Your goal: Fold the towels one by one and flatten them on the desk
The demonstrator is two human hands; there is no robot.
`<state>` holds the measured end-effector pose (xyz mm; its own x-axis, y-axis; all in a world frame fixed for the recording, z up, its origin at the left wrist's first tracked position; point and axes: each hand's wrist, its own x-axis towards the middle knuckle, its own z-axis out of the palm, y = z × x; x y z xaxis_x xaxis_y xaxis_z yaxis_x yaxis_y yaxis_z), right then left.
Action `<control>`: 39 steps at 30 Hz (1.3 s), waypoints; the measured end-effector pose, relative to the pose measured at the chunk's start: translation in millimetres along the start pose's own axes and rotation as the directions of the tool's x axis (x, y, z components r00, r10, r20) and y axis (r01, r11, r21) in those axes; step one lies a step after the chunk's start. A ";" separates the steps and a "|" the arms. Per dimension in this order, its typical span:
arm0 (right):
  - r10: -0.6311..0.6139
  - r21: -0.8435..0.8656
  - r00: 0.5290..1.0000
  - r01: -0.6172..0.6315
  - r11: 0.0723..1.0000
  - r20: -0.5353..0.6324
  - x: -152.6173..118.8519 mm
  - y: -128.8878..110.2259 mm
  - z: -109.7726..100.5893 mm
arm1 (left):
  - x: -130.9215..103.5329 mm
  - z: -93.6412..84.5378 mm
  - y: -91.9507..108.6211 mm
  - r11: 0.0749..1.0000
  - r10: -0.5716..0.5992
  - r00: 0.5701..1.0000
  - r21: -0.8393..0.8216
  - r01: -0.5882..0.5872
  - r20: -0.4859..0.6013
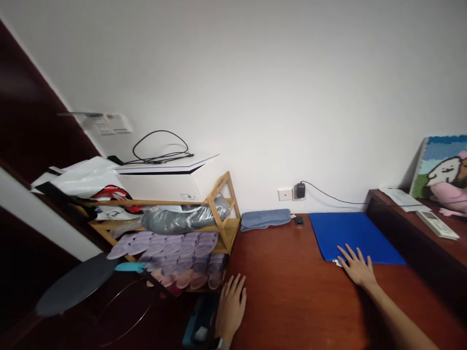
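Note:
My right hand (pixel 358 270) is spread over the near left corner of a flat blue mat (pixel 357 236), with nothing in its fingers. A white tag peeks out by that corner. My left hand (pixel 231 304) rests flat at the left edge of the reddish-brown wooden table (pixel 288 291), fingers stretched out and empty. A watch strap is partly visible at its wrist. Just left of that hand is a teal and dark container (pixel 195 321) with something white in it. Against the wall lies a folded blue-grey cloth (pixel 265 219), beside a small black object (pixel 298 220).
A wooden rack (pixel 228 233) at left holds several pairs of slippers (pixel 175 248), a plastic-wrapped grey bundle (pixel 182 218) and a white box (pixel 160 187) topped by a black cable. A charger (pixel 300 189) sits in the wall socket. On the raised right ledge lies a remote control (pixel 437 224).

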<state>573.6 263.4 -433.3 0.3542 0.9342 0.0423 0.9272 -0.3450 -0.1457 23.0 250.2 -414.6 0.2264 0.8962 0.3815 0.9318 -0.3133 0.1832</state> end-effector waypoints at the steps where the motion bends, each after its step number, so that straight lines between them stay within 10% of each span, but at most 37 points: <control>1: -0.002 -0.001 1.000 0.002 1.000 -0.003 4.1 6.0 0.3 | -0.4 -1.4 0.5 1.000 -0.016 1.000 -0.006 0.016 0.009; 8: -0.030 -0.086 0.983 0.014 0.996 -0.183 15.2 -25.9 -26.9 | -3.0 -6.5 3.8 0.998 -0.055 0.998 -0.025 0.056 0.033; 14: -0.567 0.024 0.823 0.568 0.823 -0.037 35.6 -202.9 -57.7 | -3.8 -10.7 7.1 0.996 -0.078 0.995 -0.038 0.081 0.068; 21: -0.630 0.093 0.777 0.628 0.772 -0.018 67.0 -346.3 -28.8 | -7.9 -10.5 6.7 0.993 -0.095 0.991 -0.057 0.100 0.098; 30: -0.522 0.164 0.849 0.528 0.833 -0.083 73.8 -376.3 -12.4 | -11.5 -5.9 4.3 0.989 -0.103 0.989 -0.093 0.113 0.102; 39: -0.584 0.278 0.776 0.631 0.724 -0.239 72.9 -353.5 -82.0 | -8.0 -16.6 10.5 0.989 -0.112 0.989 -0.081 0.120 0.098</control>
<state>281.6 446.0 -297.7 -0.2380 0.9043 0.3543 0.8614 0.3651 -0.3532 26.3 234.6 -400.7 0.1472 0.9520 0.2683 0.9262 -0.2278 0.3003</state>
